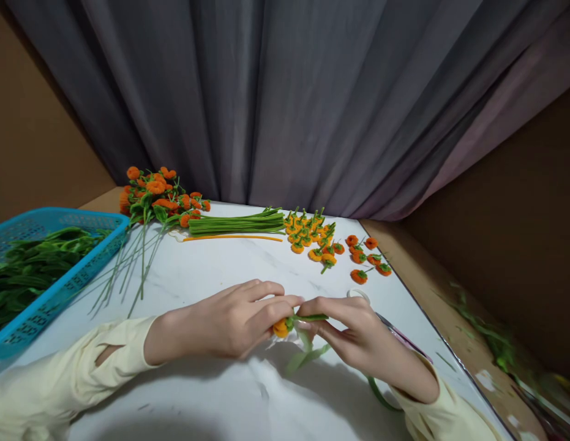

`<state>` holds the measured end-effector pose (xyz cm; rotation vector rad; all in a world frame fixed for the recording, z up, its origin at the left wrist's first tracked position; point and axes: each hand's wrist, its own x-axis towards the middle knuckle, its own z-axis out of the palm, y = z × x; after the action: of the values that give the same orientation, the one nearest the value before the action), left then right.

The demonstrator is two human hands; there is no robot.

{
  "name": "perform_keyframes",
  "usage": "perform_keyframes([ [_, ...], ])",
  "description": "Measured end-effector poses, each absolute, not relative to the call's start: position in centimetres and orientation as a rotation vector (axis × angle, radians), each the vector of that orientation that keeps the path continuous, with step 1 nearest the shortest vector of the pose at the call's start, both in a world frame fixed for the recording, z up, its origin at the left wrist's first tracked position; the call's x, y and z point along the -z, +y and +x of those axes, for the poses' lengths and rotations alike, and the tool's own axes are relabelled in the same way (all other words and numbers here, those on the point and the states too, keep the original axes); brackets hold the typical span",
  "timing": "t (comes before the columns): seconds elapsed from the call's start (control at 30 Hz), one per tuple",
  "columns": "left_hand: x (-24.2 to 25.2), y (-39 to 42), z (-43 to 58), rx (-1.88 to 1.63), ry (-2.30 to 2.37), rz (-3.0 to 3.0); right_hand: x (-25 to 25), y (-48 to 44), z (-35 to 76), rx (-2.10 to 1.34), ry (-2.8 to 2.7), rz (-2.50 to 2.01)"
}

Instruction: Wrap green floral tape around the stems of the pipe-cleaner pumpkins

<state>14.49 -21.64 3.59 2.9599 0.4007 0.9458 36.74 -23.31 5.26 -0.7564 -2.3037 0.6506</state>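
Between my hands, low over the white table, is a small yellow fuzzy flower head [281, 328] with a green base and short green stem. My left hand [234, 318] is closed around the flower head, its fingers curled over it. At the stem, my right hand [353, 327] pinches with thumb and forefinger. A pale green strip of tape [310, 358] hangs below that pinch, blurred at its end. Beneath my right wrist, a pair of scissors [406, 340] lies partly hidden. A green tape roll [381, 395] shows partly below the right forearm.
Several yellow flower heads [307, 229] and orange flower heads [359, 275] lie at the table's back right. Green stems [236, 223] lie bundled beside orange flowers [156, 187] on long stalks. A blue basket [89, 269] of green leaves stands left. A grey curtain [266, 104] hangs behind.
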Motion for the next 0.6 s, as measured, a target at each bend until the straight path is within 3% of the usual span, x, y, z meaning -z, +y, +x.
perform_keyframes([
  [0.6, -3.83, -21.68, 14.71, -0.925, 0.442, 2.989, -5.72, -23.59, 36.84, -0.776, -2.383, -0.891],
])
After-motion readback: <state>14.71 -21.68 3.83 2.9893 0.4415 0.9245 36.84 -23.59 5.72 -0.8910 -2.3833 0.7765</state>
